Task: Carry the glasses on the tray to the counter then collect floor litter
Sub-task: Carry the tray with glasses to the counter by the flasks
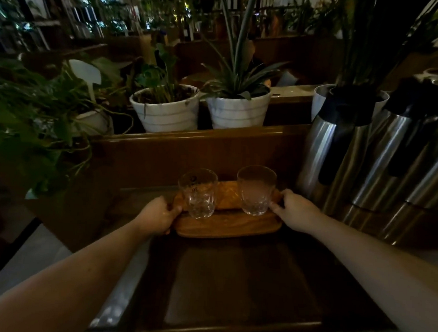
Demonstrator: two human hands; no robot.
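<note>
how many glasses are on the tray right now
2. One clear patterned glass tumbler stands at the left end of the oval wooden tray, by the left hand; the other clear tumbler stands at the right end, by the right hand. None looks hidden.

— Where's the tray?
— On the desk, toward its far edge, two glasses side by side on it.
— Behind?
— Two plant pots; flasks at the right edge.
</note>
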